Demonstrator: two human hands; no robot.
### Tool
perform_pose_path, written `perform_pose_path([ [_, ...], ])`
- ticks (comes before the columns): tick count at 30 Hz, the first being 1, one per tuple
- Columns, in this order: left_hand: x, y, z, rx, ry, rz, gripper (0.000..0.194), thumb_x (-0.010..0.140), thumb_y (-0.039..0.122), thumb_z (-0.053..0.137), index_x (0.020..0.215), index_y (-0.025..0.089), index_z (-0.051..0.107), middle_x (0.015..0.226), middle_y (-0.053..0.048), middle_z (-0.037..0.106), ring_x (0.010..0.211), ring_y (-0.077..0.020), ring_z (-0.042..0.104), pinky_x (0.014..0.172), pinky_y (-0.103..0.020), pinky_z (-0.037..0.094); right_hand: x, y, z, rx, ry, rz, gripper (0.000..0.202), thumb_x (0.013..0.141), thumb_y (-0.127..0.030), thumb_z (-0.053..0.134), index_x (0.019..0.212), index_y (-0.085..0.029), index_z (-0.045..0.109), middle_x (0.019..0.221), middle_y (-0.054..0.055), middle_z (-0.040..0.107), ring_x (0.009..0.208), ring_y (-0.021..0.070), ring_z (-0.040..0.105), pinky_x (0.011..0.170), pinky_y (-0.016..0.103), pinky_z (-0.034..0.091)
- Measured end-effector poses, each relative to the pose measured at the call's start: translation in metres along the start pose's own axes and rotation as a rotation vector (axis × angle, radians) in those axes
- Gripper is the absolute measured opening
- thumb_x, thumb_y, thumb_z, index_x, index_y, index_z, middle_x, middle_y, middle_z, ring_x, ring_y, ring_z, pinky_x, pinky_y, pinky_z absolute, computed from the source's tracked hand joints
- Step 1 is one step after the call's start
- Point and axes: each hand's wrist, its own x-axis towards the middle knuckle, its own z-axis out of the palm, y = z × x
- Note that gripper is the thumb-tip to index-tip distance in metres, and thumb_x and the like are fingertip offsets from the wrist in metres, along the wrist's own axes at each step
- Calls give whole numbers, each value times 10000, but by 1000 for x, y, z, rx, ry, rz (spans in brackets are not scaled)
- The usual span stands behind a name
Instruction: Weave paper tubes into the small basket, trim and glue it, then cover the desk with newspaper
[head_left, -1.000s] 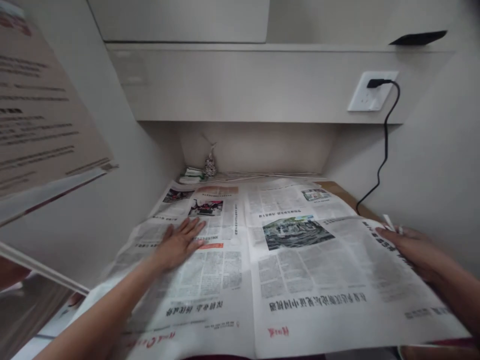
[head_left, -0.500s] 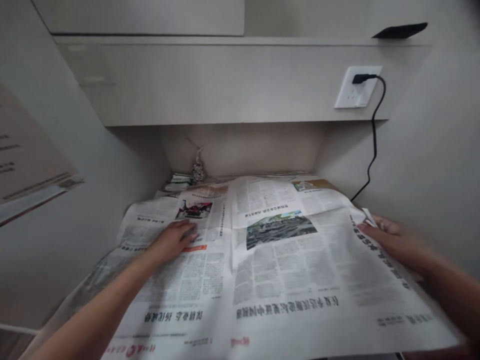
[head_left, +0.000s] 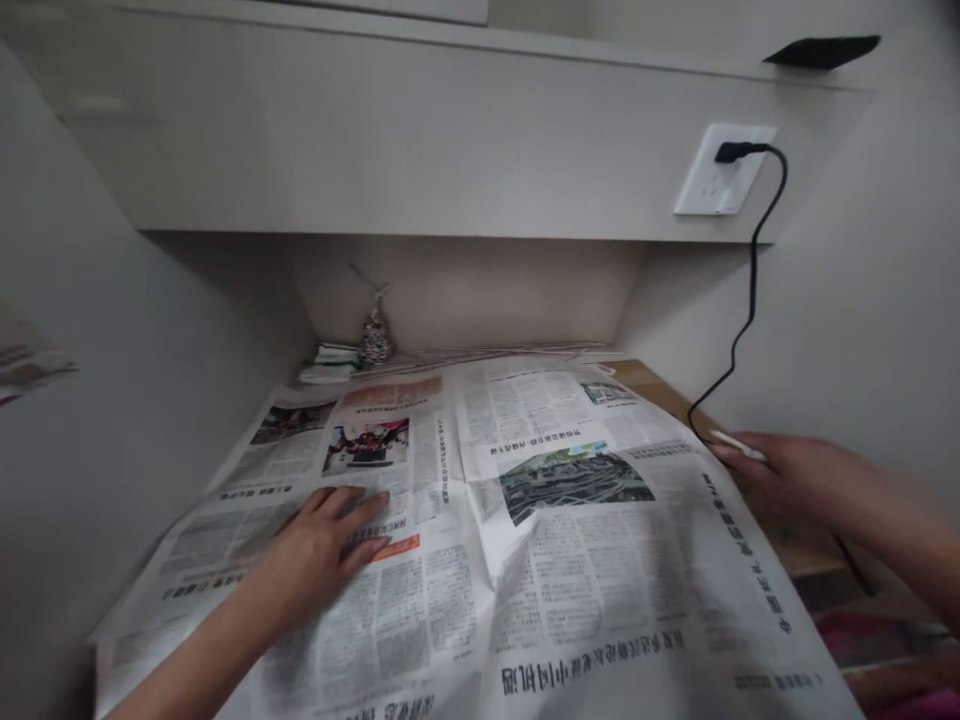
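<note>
A large newspaper lies spread over the desk, its print upside down to me, with a raised crease near the middle. My left hand rests flat on its left page, fingers apart, below a colour photo. At the right edge of the sheet, my right hand is closed round a thin white stick-like thing; its exact kind I cannot make out. That hand is beside the newspaper, and its fingertips are partly hidden.
Thin sticks lie along the desk's back, near a small speckled ornament and a white-and-green packet. A black cord hangs from the wall socket to the desk. A dark flat object sits on the ledge above.
The newspaper has shifted and flattened on the left, uncovering more desk at right. My right hand has moved off the sheet's edge, the white stick-like thing in it now plainer. My view has turned slightly.
</note>
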Motion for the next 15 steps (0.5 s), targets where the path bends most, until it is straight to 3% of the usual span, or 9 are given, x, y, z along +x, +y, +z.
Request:
perform_pose_path([
  [2,-1,-6,2,-74,37,15,424,884,517,512,1248,340,635,1292,-50,612,1210,-290,527,1043,-443,423,0,-39,2,95,-124,-43,351,756,-609,602,725,-266,668,751,102,664,691,254,599,645,381,449],
  [4,-4,-6,1,-208,78,-28,353,891,504,505,1119,314,696,1200,-35,670,1140,-255,590,1005,-382,466,-7,-80,17,436,-301,-26,429,828,-656,486,804,-247,615,589,0,506,507,155,463,518,300,398],
  [6,-6,2,-3,-353,101,-127,341,898,523,487,973,281,715,1047,-19,723,992,-216,662,892,-307,526,-18,-118,42,768,-491,-44,438,826,-670,497,794,-234,524,569,-59,399,457,106,374,469,257,364],
  [9,-8,15,-7,-429,99,-165,359,914,531,458,924,268,702,1008,-7,731,944,-205,680,836,-283,546,-28,-161,75,858,-594,-67,421,843,-661,488,825,-242,510,546,-85,323,412,89,296,410,232,285],
  [12,-7,11,-1,-332,142,-64,373,919,519,433,1005,271,699,1142,-30,701,1126,-250,620,993,-382,496,-16,-169,81,540,-376,-220,417,842,-643,504,859,-238,601,515,-67,346,436,104,337,450,241,291],
  [15,-7,-12,11,-209,183,-32,404,884,519,487,1184,285,624,1259,-40,647,1206,-273,573,1046,-443,467,11,-134,61,2,-78,-252,412,805,-603,575,894,-212,665,668,46,594,648,201,570,600,295,403],
])
